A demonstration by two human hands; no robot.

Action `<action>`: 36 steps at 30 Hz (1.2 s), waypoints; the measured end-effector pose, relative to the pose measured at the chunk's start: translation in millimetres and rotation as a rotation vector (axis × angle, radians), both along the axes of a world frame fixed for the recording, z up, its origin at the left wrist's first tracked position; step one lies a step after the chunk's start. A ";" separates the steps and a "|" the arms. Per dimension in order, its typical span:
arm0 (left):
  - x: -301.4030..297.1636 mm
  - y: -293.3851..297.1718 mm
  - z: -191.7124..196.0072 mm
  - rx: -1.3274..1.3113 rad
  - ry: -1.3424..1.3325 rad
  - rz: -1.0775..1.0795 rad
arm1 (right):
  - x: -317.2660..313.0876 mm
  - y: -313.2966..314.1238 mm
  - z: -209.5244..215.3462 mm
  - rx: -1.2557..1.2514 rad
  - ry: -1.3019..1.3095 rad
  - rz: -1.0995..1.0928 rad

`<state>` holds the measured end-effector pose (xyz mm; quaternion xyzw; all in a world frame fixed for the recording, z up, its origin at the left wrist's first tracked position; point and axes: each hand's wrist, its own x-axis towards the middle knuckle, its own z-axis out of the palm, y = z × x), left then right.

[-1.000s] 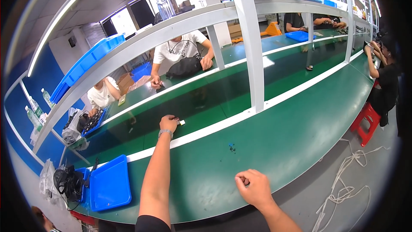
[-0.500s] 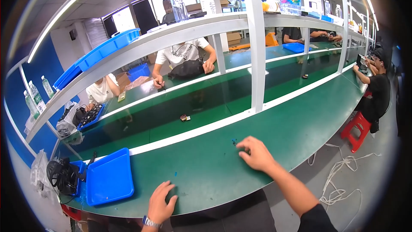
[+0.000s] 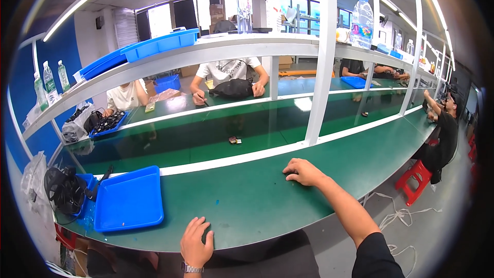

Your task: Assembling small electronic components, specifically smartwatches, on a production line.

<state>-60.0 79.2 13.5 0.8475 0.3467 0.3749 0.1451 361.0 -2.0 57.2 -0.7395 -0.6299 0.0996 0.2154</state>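
My left hand [image 3: 197, 241], with a metal watch at the wrist, rests at the near edge of the green worktop [image 3: 247, 201], fingers stretched out and holding nothing. A small blue scrap [image 3: 217, 202] lies beyond its fingertips. Further off to the right, my right hand [image 3: 305, 173] is down on the worktop with its fingers bent and drawn together. Whatever sits under or between those fingertips is hidden; only a dark speck shows near them. An almost bare blue tray [image 3: 128, 201] lies to the left of my hands.
Black cabled gear [image 3: 64, 190] fills a smaller blue tray at far left. A white post [image 3: 321, 72] and a bottle shelf rise behind the worktop. Small parts [image 3: 234, 140] lie on the belt beyond the rail. Co-workers sit across and at right, near a red stool [image 3: 413, 183].
The view has shifted. My right fingers have closed over the spot where small blue and dark bits showed before. My left hand stays near the edge, fingers still extended.
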 end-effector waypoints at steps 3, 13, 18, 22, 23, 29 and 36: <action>-4.1 0.4 -0.5 0.006 0.014 0.012 | -1.9 6.0 -0.1 0.027 0.065 -0.004; 0.6 5.1 -11.7 0.057 0.040 0.063 | -9.9 4.7 -14.3 0.234 0.025 -0.105; -2.8 7.3 -10.4 0.070 0.018 0.049 | -16.2 15.5 -32.0 0.273 -0.001 -0.183; -7.5 10.5 -18.0 0.054 0.054 0.006 | -13.6 16.7 -54.8 0.410 -0.067 -0.145; -6.9 14.1 -20.9 0.072 0.054 -0.004 | -15.0 16.4 -61.8 0.462 -0.080 -0.149; 3.0 22.4 -76.8 0.182 0.042 -0.073 | -6.8 10.2 -94.1 0.708 -0.110 -0.144; -11.1 1.5 -20.9 -0.229 0.021 -0.030 | -42.6 -15.7 -56.6 0.235 -0.110 -0.269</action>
